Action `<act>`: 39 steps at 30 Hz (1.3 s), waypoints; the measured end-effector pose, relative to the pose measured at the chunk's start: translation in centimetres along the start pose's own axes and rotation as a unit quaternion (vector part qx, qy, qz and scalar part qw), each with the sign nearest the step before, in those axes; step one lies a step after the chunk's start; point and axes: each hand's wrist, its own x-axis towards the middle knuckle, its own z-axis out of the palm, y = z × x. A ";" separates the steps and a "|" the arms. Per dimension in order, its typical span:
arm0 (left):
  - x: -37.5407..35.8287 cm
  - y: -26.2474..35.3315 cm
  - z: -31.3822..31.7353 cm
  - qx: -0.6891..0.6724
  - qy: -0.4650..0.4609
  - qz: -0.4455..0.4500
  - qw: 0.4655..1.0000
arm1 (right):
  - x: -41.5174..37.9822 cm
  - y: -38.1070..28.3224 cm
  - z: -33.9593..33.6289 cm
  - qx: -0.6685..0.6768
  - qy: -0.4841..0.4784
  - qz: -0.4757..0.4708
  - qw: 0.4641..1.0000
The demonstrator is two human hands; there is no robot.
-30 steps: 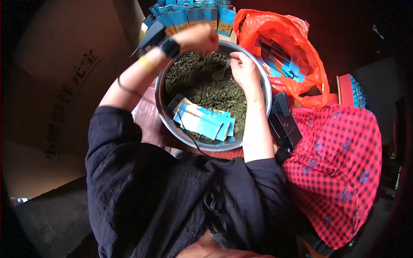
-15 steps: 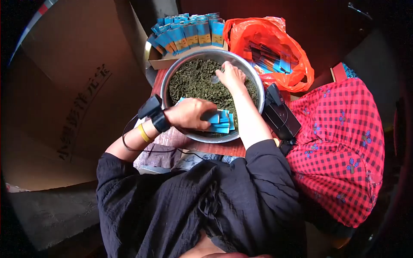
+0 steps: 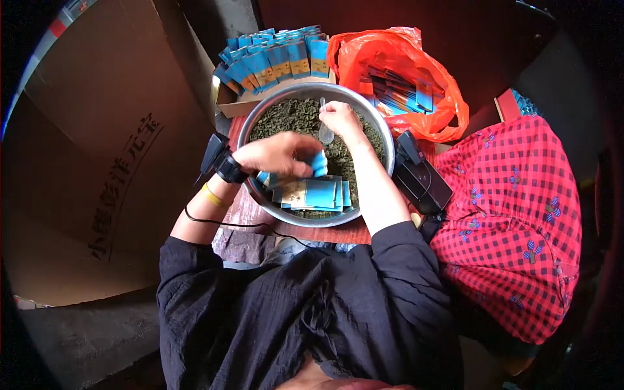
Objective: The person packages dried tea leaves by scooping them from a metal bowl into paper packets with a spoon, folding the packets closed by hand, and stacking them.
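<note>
A wide metal basin (image 3: 242, 138) holds dark green dried leaves (image 3: 289, 114) that look like tea. My right hand (image 3: 342, 121) pinches a small clear plastic scoop (image 3: 326, 134), its bowl pointing down over the leaves. Over the basin's left side, my left hand (image 3: 276, 156) is slightly blurred and grips a small blue packet (image 3: 318, 164) between thumb and fingers. Just below that hand, a loose stack of flat blue-and-cream packets (image 3: 318, 195) lies on the leaves near the basin's front rim.
Behind the basin, a cardboard box (image 3: 244, 106) holds rows of upright blue packets (image 3: 281, 62). A red plastic bag (image 3: 448, 78) with more packets stands at the back right. Red checked cloth (image 3: 513, 214) lies right, a large cardboard sheet (image 3: 78, 149) left. A black cable (image 3: 240, 226) hangs from my left wrist.
My left hand has lifted off the stack, taking one packet up from it. My right hand has shifted slightly left, and the scoop now shows upright in its fingers.
</note>
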 end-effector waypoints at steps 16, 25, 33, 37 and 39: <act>6.3 -6.5 -0.4 0.045 0.472 0.068 0.878 | 0.5 0.0 -0.8 0.152 0.216 -0.179 0.948; 6.4 -6.5 -0.2 0.178 0.439 0.116 0.873 | -1.0 -2.0 -2.0 0.164 0.102 -0.198 0.961; 6.2 -6.4 -0.2 0.165 0.398 0.093 0.898 | -1.7 -2.1 -2.1 0.311 -0.110 -0.070 0.941; 6.0 -6.0 -0.1 0.057 0.410 0.098 0.905 | -2.2 -2.4 -2.5 0.416 -0.161 0.013 0.895; 5.8 -5.9 -0.2 0.018 0.411 0.090 0.907 | -1.9 -2.0 -2.3 0.441 -0.214 0.039 0.871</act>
